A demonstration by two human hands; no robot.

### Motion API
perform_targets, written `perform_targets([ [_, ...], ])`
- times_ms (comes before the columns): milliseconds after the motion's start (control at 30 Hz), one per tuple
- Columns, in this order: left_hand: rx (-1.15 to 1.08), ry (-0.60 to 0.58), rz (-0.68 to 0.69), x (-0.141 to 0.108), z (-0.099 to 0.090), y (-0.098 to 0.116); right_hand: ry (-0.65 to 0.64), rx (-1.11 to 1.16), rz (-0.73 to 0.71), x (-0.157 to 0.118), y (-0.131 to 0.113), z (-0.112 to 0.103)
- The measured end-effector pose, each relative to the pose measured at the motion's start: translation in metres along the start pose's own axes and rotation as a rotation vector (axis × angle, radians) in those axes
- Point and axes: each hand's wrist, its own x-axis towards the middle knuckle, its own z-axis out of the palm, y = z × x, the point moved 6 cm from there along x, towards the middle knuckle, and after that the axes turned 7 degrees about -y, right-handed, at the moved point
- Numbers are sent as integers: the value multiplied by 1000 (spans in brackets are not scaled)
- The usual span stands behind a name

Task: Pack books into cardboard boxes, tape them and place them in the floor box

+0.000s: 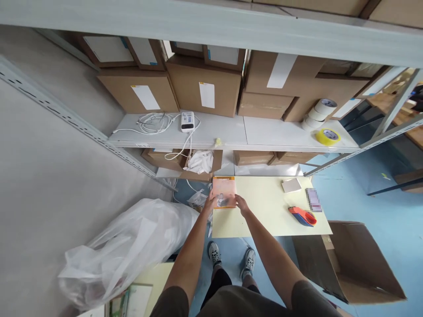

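Note:
A flat orange-and-pink book (pixel 224 188) with a dark picture on its cover is at the left end of the pale yellow table (pixel 257 220). My left hand (pixel 210 202) grips its left edge, and my right hand (pixel 241 204) holds the lower right corner. Whether the book rests on the tabletop or is slightly lifted, I cannot tell. Further right on the table lie a small whitish flat box (pixel 291 185), a blurred purple item (pixel 313 200) and an orange-and-blue tape dispenser (pixel 302 216).
Cardboard boxes (pixel 205 86) line the metal shelf (pixel 221 125), with a white cable (pixel 155 123), a white device (pixel 187 122), white tape rolls (pixel 319 113) and yellow tape (pixel 328 137). A big plastic bag (pixel 132 246) bulges at left; an open carton (pixel 360 264) stands at right.

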Motion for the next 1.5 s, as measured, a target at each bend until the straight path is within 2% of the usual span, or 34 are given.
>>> perform_targets([
  [133,-69,-2,-34,-13,-22,-2,74,-75,-102,-16,-11,-8],
  [233,-130,-8,-10,-37,-33,2,32,-100,-123,-42,-17,-17],
  [367,-232,49,21,-75,-40,16,-94,-116,-153,-79,-32,-24],
  [500,-334,167,65,-119,-36,45,-194,-172,-282,-109,-63,-28],
  [600,-372,265,100,-159,-26,64,-299,-216,-371,-127,-82,-21],
  [667,-384,334,103,-187,-19,70,-385,-258,-419,-140,-88,-10],
  [767,-380,435,80,-232,-9,68,-524,-302,-464,-161,-86,10],
  [900,-347,593,37,-310,-10,55,-696,-347,-469,-193,-69,36],
  [1133,-297,935,-103,-484,-36,18,-1018,-525,-471,-276,-14,95],
  [1300,-358,1104,-191,-589,-39,-35,-1225,-623,-467,-346,44,152],
  [1500,-433,1173,-238,-705,-49,-115,-1390,-730,-450,-443,132,217],
])
